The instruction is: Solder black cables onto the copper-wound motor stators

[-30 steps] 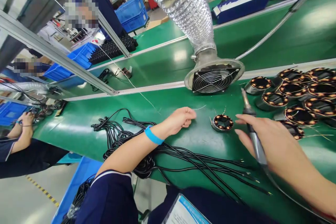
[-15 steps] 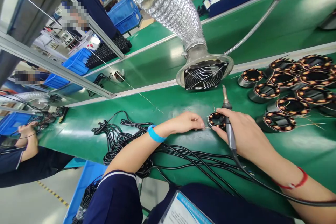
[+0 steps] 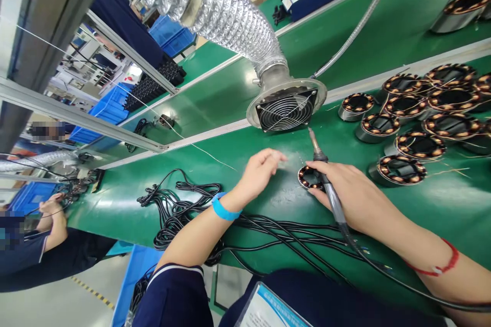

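My right hand (image 3: 349, 191) holds a soldering iron (image 3: 334, 199) slanting between thumb and fingers, its tip pointing up and away. The same hand's thumb and fingertip grip the edge of a small motor stator (image 3: 307, 178), a ring with copper windings. Left of that stator, my left hand (image 3: 261, 171) is raised over the bench, apart from it. Its fingers are loosely stretched out and somewhat blurred at the tips, with nothing visible in them. Thin wire ends stick up from the stator's rim.
Several wound stators (image 3: 401, 168) stand at the right. Bundled black cables (image 3: 180, 214) lie across the bench below my left forearm. A fume extractor (image 3: 287, 110) on a foil duct (image 3: 230, 15) hangs ahead. A thin wire (image 3: 207, 152) dangles at left. A co-worker's hands (image 3: 51, 204) are far left.
My left hand has lifted up and away from the stator, its curled fingers loosening. My right hand keeps the iron and stator. The view has shifted slightly.
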The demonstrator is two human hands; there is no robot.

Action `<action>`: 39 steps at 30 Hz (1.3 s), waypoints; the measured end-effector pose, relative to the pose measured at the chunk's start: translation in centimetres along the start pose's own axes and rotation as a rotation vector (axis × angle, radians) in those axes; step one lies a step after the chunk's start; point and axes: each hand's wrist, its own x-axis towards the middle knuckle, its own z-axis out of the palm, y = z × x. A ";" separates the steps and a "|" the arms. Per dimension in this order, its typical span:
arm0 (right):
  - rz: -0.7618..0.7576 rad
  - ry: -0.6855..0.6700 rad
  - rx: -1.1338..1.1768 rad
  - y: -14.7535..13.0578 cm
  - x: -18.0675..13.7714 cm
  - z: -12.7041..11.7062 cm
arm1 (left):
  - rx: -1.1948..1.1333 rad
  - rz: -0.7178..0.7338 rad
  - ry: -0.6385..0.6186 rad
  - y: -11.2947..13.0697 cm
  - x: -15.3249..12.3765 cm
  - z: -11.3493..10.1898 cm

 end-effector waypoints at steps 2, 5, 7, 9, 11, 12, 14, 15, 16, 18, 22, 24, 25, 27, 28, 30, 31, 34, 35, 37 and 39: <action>-0.001 0.008 0.002 0.0 0.0 0.0 | 0.046 -0.010 0.031 0.1 0.3 -0.2; 0.019 0.000 0.009 0.0 -0.3 0.1 | 0.200 -0.057 -0.122 0.2 0.6 -0.4; 0.064 -0.024 0.026 -0.1 -0.5 0.3 | 0.297 -0.062 -0.212 0.3 0.5 -0.7; 0.105 -0.040 0.033 -0.2 -0.8 0.5 | 0.409 -0.015 -0.281 0.3 0.3 -1.0; 0.116 -0.043 0.026 -0.3 -1.0 0.7 | 0.579 0.079 -0.330 0.3 -0.1 -1.4; 0.115 -0.045 0.024 -0.3 -1.0 0.8 | 0.679 0.134 -0.339 0.3 -0.4 -1.5; 0.124 -0.064 0.030 -0.2 -1.1 0.9 | 0.868 0.227 -0.364 0.5 -1.0 -1.6; 0.132 -0.077 0.040 -0.1 -1.1 1.0 | 0.944 0.260 -0.388 0.7 -1.2 -1.6; 0.137 -0.089 0.052 0.0 -1.2 1.0 | 1.002 0.289 -0.417 0.9 -1.4 -1.5; 0.127 -0.105 0.078 0.3 -1.2 0.9 | 1.055 0.346 -0.482 1.3 -1.5 -1.2; 0.071 -0.116 0.107 0.7 -1.1 0.6 | 0.906 0.425 -0.458 1.6 0.1 -0.8; 0.054 -0.117 0.099 0.8 -1.0 0.5 | 0.775 0.417 -0.333 1.2 1.6 -0.9; 0.046 -0.114 0.093 0.8 -1.0 0.5 | 0.726 0.400 -0.290 1.0 2.3 -1.0; 0.040 -0.116 0.086 0.8 -1.0 0.5 | 0.675 0.338 -0.295 0.4 3.3 -1.4; 0.045 -0.122 0.088 0.8 -1.0 0.5 | 0.656 0.289 -0.332 0.1 3.6 -1.6; 0.065 -0.139 0.098 0.9 -1.1 0.5 | 0.574 0.164 -0.404 -0.4 3.7 -2.1; 0.069 -0.142 0.103 1.0 -1.1 0.6 | 0.497 0.093 -0.428 -0.6 3.5 -2.2; 0.049 -0.138 0.113 1.0 -1.1 0.6 | 0.201 -0.109 -0.478 -0.9 2.7 -2.1; 0.037 -0.133 0.117 1.0 -1.1 0.6 | 0.111 -0.162 -0.484 -0.9 2.5 -1.8; 0.013 -0.127 0.127 0.9 -1.0 0.6 | -0.025 -0.215 -0.478 -0.8 2.1 -0.8; 0.015 -0.130 0.117 0.8 -0.8 0.4 | -0.082 -0.209 -0.467 -0.4 1.9 0.1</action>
